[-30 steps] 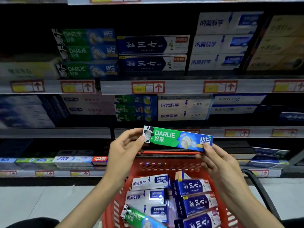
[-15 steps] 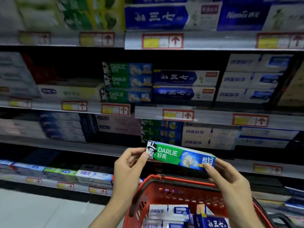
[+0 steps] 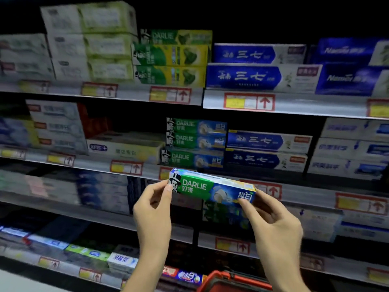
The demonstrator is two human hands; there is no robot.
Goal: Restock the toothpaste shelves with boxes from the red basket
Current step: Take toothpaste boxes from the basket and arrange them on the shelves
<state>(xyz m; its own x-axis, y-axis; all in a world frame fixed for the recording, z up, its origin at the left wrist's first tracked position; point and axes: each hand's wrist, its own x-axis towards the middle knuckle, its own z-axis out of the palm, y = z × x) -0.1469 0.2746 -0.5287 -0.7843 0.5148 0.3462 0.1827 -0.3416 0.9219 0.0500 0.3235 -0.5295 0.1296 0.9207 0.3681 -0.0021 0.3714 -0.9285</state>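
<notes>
the darlie box has risen from over the red basket to just below the matching darlie stack on the middle shelf; the left hand and right hand pinch its ends, likely about to shelve it.

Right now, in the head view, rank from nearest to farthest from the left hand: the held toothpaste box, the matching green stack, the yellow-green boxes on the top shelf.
1. The held toothpaste box, pinched in the left hand.
2. The matching green stack, just above it.
3. The yellow-green boxes, on the top shelf.
</notes>
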